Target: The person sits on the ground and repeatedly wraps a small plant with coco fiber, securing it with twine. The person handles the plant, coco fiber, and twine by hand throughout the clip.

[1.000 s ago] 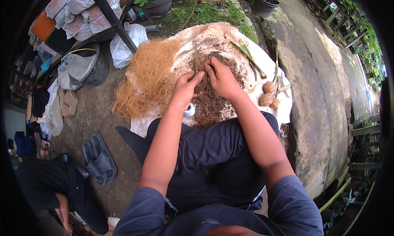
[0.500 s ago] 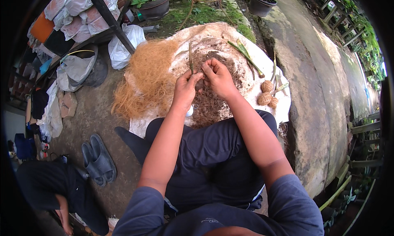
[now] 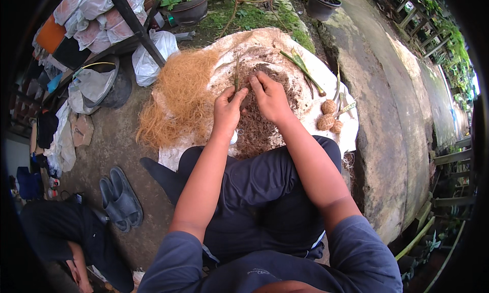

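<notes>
My left hand (image 3: 226,112) is closed around the base of a thin green plant cutting (image 3: 237,73), which points up and away from me. Close beside it, my right hand (image 3: 272,99) has its thumb and fingers drawn together in a pinch; whatever they hold is too small or hidden. Something dark shows in part between the hands. Below them lies a heap of dark, crumbly soil (image 3: 254,136) on a white sack (image 3: 348,136). To the right rest several brown balls (image 3: 326,122) wound with pale string, with leaf cuttings sticking out.
Loose tan coconut fibre (image 3: 186,81) covers the sack's left side. Long green leaf cuttings (image 3: 304,73) lie at its far right. A small white object (image 3: 234,137) sits by my left wrist. Grey slippers (image 3: 122,198) and another person's arm (image 3: 79,266) are at the lower left.
My right fingers have shifted slightly, with the fingertips now lower and nearer my left thumb. The left hand still grips the cutting. The whole view has moved a little.
</notes>
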Demonstrator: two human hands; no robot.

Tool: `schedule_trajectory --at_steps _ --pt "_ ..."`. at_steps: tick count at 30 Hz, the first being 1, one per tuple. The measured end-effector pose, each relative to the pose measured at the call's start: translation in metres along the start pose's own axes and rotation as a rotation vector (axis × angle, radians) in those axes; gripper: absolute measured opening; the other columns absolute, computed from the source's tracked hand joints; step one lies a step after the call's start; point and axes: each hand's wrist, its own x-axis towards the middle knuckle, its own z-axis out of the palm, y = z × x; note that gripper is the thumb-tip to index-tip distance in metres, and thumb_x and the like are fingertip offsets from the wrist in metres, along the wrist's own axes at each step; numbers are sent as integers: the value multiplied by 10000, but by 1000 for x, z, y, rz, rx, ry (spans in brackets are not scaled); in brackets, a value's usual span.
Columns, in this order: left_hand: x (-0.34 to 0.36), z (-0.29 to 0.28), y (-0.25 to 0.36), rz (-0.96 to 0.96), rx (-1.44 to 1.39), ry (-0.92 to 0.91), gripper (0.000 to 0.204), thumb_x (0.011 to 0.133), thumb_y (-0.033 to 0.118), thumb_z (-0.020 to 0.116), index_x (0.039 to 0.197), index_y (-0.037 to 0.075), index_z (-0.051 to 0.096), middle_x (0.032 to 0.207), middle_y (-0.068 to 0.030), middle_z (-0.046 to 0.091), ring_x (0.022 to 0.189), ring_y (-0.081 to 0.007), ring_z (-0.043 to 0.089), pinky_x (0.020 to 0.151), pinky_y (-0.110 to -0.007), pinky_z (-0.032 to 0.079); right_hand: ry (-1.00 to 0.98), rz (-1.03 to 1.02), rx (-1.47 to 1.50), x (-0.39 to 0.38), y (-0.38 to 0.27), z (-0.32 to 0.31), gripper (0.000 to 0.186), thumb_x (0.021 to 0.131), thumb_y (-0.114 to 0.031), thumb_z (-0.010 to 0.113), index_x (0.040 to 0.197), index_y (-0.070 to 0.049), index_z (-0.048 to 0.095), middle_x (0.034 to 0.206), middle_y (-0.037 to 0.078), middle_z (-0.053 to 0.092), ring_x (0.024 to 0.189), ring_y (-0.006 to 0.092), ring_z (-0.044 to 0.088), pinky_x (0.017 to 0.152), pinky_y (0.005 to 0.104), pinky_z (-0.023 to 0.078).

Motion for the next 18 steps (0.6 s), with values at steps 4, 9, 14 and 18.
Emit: schedule_trajectory --at_steps 4,9,14,18 --pt "6 -17 -1 32 -23 -40 174 1007 206 683 1079 49 702 871 20 677 719 -59 600 594 -250 463 -212 -69 -123 -1 -15 -16 188 1003 -155 626 980 30 596 894 285 642 862 502 612 744 495 489" --pt "4 -17 6 -19 11 -57 173 1007 216 691 1072 55 696 851 33 652 740 -59 607 609 -261 470 -331 10 -118 0 -17 -24 183 998 -153 638 1001 27 605 884 257 654 819 442 627 734 465 489" --pt "9 -33 12 -152 25 -239 257 1007 318 718 1073 71 701 897 26 678 780 -74 624 630 -272 479 -374 64 77 -1 -2 -23 144 999 -132 620 988 9 599 781 105 602 717 204 553 672 373 455" --pt "2 -28 24 -221 99 -279 290 999 366 726 1044 83 682 879 13 674 780 -107 644 638 -286 490 -501 191 231 -1 8 -26 118 1014 -130 577 977 -18 582 755 -1 532 705 92 510 621 290 417"
